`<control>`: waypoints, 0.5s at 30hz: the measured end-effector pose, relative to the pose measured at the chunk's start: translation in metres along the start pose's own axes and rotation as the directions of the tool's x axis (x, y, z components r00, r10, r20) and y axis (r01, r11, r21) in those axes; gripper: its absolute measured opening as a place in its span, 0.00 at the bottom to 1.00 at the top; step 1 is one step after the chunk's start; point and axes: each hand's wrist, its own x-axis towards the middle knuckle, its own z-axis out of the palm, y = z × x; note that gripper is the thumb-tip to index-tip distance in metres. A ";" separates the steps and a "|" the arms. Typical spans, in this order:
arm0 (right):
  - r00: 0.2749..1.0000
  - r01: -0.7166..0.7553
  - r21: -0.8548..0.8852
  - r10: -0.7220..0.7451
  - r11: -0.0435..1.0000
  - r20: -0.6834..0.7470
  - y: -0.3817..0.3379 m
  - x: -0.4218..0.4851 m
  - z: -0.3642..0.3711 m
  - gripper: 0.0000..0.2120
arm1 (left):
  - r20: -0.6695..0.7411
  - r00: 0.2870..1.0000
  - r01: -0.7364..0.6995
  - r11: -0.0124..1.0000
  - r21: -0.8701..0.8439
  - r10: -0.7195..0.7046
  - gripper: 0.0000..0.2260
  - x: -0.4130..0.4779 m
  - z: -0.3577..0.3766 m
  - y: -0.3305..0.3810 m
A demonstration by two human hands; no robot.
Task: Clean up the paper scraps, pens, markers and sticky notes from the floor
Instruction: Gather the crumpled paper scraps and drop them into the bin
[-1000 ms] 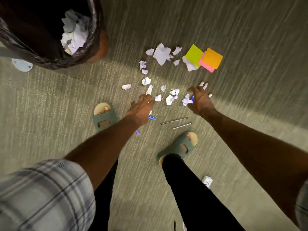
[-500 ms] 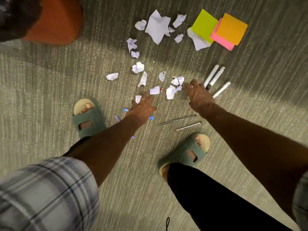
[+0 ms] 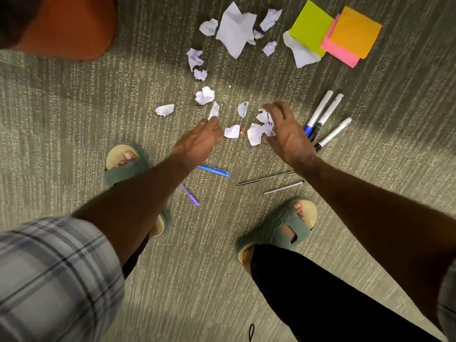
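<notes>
Floor (image 3: 61, 134) was ribbed carpet, matt, rough pile. Paper scraps (image 3: 234, 30) were thin white paper, creased, crumpled, matt. Sticky notes (image 3: 311, 28) were smooth matt paper. Markers (image 3: 323, 112) had smooth plastic barrels with a slight sheen. Blue pen (image 3: 214, 171) was glossy plastic. Slippers (image 3: 274, 228) looked soft and textured. Sleeve (image 3: 54, 275) was woven plaid cloth.

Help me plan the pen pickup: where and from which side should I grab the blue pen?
Pinch the blue pen mid-barrel from straight above, fingertips across its length: it lies flat on the carpet, slim, with bare carpet along both long sides.

Office-like room: grey ribbed carpet (image 3: 74, 119), sticky notes (image 3: 355, 30), markers (image 3: 320, 109).
</notes>
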 end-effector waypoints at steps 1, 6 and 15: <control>0.998 0.033 0.001 -0.033 0.999 -0.049 -0.001 0.000 0.000 0.34 | -0.023 0.999 0.037 0.998 -0.044 -0.038 0.13 0.005 -0.006 0.000; 1.000 -0.007 -0.299 0.011 0.954 0.013 0.004 0.012 0.017 0.48 | -0.147 0.984 0.115 0.987 0.112 -0.098 0.33 0.037 -0.028 -0.005; 0.988 0.131 -0.369 -0.090 0.920 0.128 -0.025 0.034 0.047 0.52 | -0.004 0.955 0.297 0.954 -0.038 -0.297 0.57 0.052 -0.005 -0.009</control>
